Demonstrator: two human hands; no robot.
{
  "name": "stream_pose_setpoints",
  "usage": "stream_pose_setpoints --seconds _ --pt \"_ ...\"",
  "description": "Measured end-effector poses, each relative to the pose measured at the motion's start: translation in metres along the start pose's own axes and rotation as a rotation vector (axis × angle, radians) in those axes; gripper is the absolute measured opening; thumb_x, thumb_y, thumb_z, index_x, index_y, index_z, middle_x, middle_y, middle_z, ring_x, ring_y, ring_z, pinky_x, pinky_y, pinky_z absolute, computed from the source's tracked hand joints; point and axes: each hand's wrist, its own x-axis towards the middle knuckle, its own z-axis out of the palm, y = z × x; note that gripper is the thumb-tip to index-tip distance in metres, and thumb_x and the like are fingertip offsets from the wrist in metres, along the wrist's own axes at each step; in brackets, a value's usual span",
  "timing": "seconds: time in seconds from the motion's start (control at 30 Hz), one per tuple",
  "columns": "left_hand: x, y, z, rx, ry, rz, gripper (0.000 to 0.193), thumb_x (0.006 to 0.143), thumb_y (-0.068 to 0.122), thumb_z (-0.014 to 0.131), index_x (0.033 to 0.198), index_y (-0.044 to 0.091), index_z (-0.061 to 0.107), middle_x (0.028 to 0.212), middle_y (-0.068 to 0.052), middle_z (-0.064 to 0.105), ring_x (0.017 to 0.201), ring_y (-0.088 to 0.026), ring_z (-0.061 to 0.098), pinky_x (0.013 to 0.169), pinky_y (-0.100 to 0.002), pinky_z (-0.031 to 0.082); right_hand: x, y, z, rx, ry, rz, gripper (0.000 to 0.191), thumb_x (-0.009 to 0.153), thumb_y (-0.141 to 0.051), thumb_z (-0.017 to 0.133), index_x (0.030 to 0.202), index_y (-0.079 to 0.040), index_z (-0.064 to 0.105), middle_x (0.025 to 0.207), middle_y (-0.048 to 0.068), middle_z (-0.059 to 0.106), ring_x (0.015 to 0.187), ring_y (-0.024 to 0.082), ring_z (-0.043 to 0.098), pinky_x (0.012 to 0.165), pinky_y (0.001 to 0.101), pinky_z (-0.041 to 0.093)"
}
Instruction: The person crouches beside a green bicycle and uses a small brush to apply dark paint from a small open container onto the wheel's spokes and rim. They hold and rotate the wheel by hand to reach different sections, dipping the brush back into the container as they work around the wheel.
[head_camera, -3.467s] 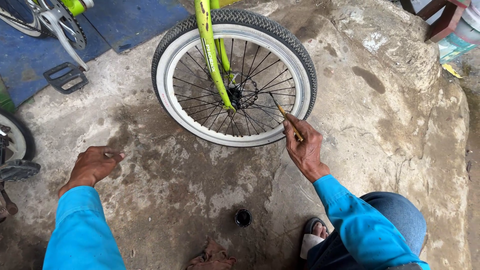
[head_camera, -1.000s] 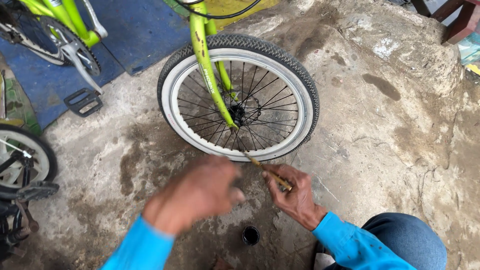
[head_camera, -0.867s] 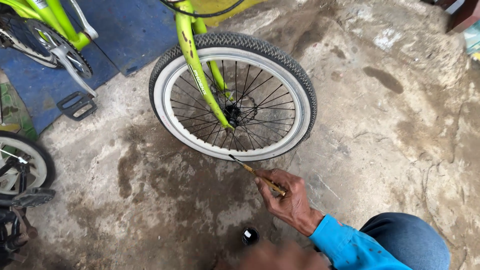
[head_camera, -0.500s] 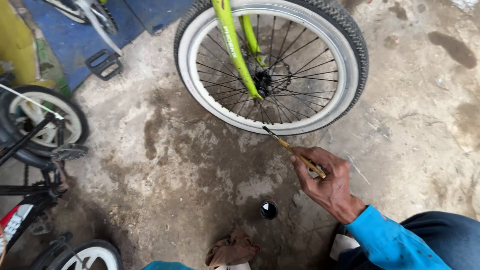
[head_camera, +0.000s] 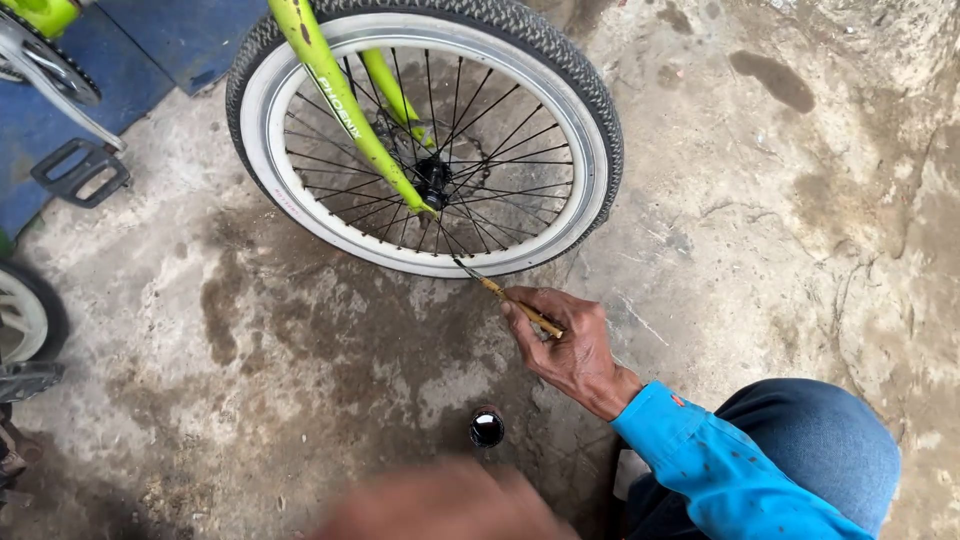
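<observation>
1. A person crouches on a stained concrete floor (head_camera: 760, 230) beside a small bicycle wheel (head_camera: 425, 135) with a white rim and black tyre, carried in a lime-green fork (head_camera: 340, 105).
2. The right hand (head_camera: 565, 345) has its fingers (head_camera: 520, 320) closed around a thin brush (head_camera: 505, 298) with a yellowish handle, gripped pencil-fashion, seemingly for fine control; its dark tip lies against the lower rim, just below the hub (head_camera: 432, 190) and spokes.
3. A small dark pot (head_camera: 487, 428) sits open on the floor near that hand, within easy reach of the brush.
4. The left hand (head_camera: 440, 505) is only a blur at the bottom edge; whether its fingers hold anything cannot be told.
5. A black pedal (head_camera: 80, 172) lies on a blue mat (head_camera: 160, 40) at upper left; part of another wheel (head_camera: 25, 320) shows at the left edge.
</observation>
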Motion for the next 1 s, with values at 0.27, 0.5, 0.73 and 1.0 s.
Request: stream_pose_setpoints --seconds 0.27,0.5,0.73,1.0 --pt "-0.045 -0.171 0.024 0.022 0.215 -0.687 0.032 0.088 0.028 0.077 0.109 0.003 0.079 0.104 -0.021 0.079 0.074 -0.033 0.077 0.081 -0.045 0.059 0.001 0.018 0.005 -0.085 0.042 -0.079 0.021 0.094 -0.012 0.072 0.111 -0.001 0.078 0.087 0.016 0.078 0.072 0.024 0.077 0.062 0.0368 0.061" --pt "-0.093 -0.231 0.068 0.135 -0.139 -1.026 0.039 0.090 0.030 0.075 0.124 0.011 0.072 0.102 -0.023 0.075 0.098 -0.039 0.072 0.093 -0.049 0.055 0.005 0.022 0.005 -0.092 0.063 -0.037 0.021 0.093 -0.013 0.073 0.110 -0.001 0.078 0.088 0.017 0.078 0.069 0.023 0.077 0.055 0.0367 0.061" --pt "-0.098 -0.222 0.055 0.073 -0.189 -1.094 0.038 0.093 0.028 0.070 0.129 0.013 0.071 0.119 -0.019 0.075 0.107 -0.035 0.072 0.103 -0.047 0.053 0.002 0.017 0.012 -0.083 0.025 -0.053 0.021 0.093 -0.015 0.073 0.108 -0.001 0.078 0.087 0.016 0.078 0.070 0.023 0.078 0.057 0.0364 0.061" --pt "0.014 -0.019 0.057 -0.132 -0.162 -0.087 0.035 0.091 0.022 0.067 0.120 0.004 0.070 0.106 -0.018 0.072 0.093 -0.031 0.073 0.083 -0.043 0.059 0.000 0.006 0.017 -0.140 0.038 -0.040 0.020 0.093 -0.015 0.072 0.108 -0.003 0.079 0.080 0.015 0.076 0.063 0.022 0.074 0.055 0.0352 0.057"
